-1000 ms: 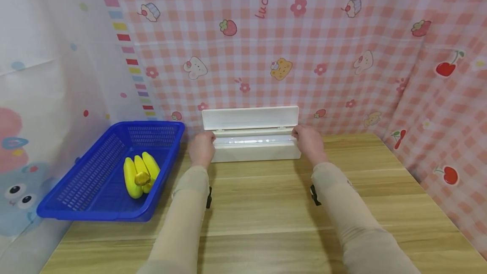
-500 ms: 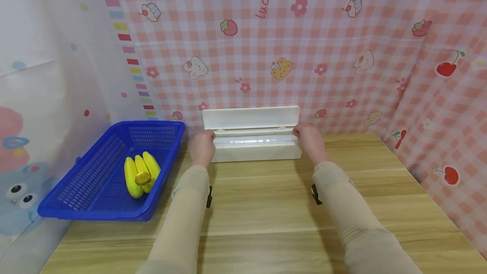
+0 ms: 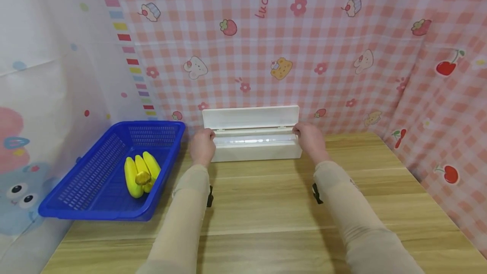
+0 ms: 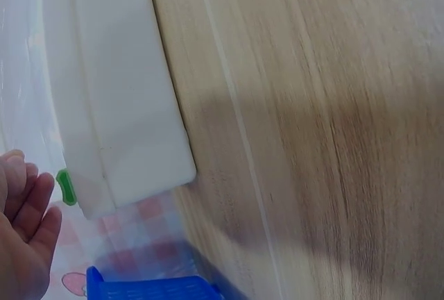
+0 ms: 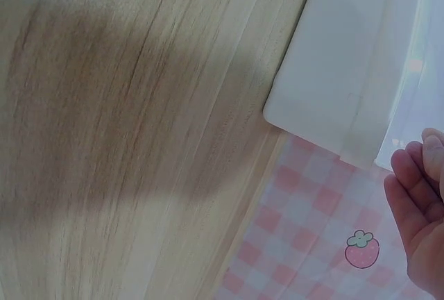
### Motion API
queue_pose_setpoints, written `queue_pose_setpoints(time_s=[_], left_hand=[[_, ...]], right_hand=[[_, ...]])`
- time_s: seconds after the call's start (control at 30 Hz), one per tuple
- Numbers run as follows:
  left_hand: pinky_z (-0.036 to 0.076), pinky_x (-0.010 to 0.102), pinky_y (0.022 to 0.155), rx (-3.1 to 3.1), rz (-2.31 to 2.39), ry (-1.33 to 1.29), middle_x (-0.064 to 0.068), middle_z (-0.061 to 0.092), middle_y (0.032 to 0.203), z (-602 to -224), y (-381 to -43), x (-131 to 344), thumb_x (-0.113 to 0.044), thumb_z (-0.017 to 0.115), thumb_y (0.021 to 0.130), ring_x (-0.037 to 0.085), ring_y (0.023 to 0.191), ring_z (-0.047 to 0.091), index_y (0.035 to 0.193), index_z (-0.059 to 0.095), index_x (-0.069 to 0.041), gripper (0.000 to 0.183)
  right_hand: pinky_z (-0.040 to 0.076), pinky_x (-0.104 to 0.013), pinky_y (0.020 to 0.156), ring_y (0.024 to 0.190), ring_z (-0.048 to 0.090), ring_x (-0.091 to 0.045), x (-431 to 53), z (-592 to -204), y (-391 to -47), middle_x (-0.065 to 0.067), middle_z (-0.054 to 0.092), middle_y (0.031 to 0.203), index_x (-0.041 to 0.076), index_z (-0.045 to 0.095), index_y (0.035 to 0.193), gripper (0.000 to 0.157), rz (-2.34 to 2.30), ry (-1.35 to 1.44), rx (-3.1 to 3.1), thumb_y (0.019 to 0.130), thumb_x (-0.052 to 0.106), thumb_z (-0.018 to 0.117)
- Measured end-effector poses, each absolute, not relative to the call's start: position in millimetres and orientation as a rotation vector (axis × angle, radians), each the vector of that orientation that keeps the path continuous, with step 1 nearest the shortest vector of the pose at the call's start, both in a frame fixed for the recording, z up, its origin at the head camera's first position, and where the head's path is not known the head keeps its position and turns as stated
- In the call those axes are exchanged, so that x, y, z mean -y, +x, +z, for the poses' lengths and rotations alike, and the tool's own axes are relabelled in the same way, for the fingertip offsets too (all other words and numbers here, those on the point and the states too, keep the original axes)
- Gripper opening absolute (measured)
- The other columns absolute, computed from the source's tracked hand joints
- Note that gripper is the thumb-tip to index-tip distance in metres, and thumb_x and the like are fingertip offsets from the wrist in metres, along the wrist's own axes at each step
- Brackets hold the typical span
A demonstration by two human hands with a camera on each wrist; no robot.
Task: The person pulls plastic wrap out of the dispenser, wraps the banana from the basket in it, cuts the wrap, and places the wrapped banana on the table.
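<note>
A white cling film dispenser [image 3: 256, 154] stands at the back of the table, its lid [image 3: 251, 117] raised against the cloth behind. Inside it, shiny clear cling film [image 3: 255, 139] stretches across the width. At the dispenser's left end, my left hand [image 3: 202, 147] pinches the film's edge between thumb and curled fingers. My right hand [image 3: 310, 141] does likewise at the opposite end. In the left wrist view a small green piece [image 4: 66, 187] sits at the dispenser's end, close to the fingertips. The film between the fingers is see-through and hard to make out.
To the left is a blue plastic basket [image 3: 95, 215] with a bunch of bananas [image 3: 141, 174] in it. Pink checked cloth [image 3: 243, 45] hangs right behind the dispenser and along the right side. Wood-grain tabletop [image 3: 258, 206] lies between the forearms.
</note>
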State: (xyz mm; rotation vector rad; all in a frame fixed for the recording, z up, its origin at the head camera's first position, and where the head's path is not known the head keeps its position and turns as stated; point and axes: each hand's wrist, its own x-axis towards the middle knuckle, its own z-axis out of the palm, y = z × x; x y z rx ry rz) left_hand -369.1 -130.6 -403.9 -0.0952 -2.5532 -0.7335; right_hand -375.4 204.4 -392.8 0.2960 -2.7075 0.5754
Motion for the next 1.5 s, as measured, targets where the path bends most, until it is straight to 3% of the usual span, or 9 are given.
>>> queue_pose_setpoints(time_s=[0.5,0.9,1.5], left_hand=[[0.051,0.047,0.083,2.509,-0.898,-0.029,0.016,0.071,0.095,-401,-369,130,-0.001,0.06,0.094,0.036,0.094,0.065,0.093,0.069,-0.002,0.01],[0.051,0.047,0.083,2.474,-0.906,-0.056,0.016,0.07,0.093,-400,-369,132,0.0,0.062,0.093,0.036,0.092,0.065,0.09,0.068,-0.002,0.007],[0.049,0.045,0.086,2.504,-0.937,-0.04,0.016,0.07,0.095,-390,-367,133,-0.002,0.06,0.095,0.035,0.095,0.064,0.092,0.068,-0.002,0.009]], right_hand=[[0.051,-0.049,0.091,0.101,0.064,-0.035,-204,-389,-375,-0.017,0.071,0.105,0.001,0.071,0.102,0.014,0.604,0.286,2.723,0.098,0.002,0.057],[0.052,-0.048,0.084,0.092,0.064,-0.031,-206,-389,-374,-0.016,0.07,0.104,0.003,0.07,0.104,0.016,0.713,0.262,2.695,0.1,0.006,0.055],[0.052,-0.047,0.082,0.091,0.065,-0.032,-207,-384,-375,-0.016,0.071,0.099,0.002,0.07,0.1,0.012,0.746,0.275,2.652,0.097,0.002,0.059]])
